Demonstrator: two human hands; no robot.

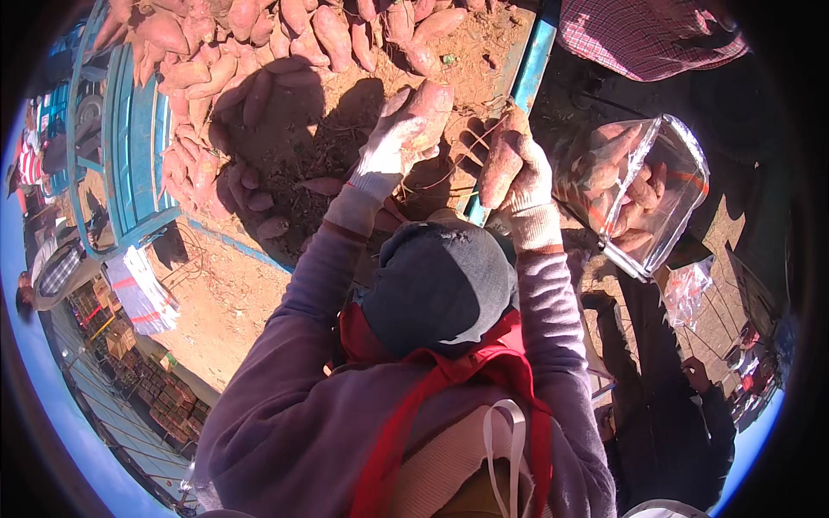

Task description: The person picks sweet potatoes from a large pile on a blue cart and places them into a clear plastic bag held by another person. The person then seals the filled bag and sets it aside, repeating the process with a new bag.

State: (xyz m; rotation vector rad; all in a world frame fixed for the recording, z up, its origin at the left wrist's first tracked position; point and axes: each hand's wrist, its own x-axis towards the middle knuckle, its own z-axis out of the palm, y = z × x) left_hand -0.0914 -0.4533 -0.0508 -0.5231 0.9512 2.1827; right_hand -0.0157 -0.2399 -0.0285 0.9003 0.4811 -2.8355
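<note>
My left hand, in a pale knit glove, grips a thick sweet potato above the soil-covered truck bed. In my gloved right hand is another reddish sweet potato, held near the bed's blue metal edge. Thin roots hang between the two hands. A large heap of sweet potatoes covers the far and left parts of the bed, partly in my shadow. To the right of my right hand, a clear plastic bag stands with its mouth spread, holding several sweet potatoes.
A blue metal side gate stands at the left, with folded white sacks hanging below it. A checked garment of another person shows at the top right. A dark-clothed person is at the lower right, near a crumpled plastic bag.
</note>
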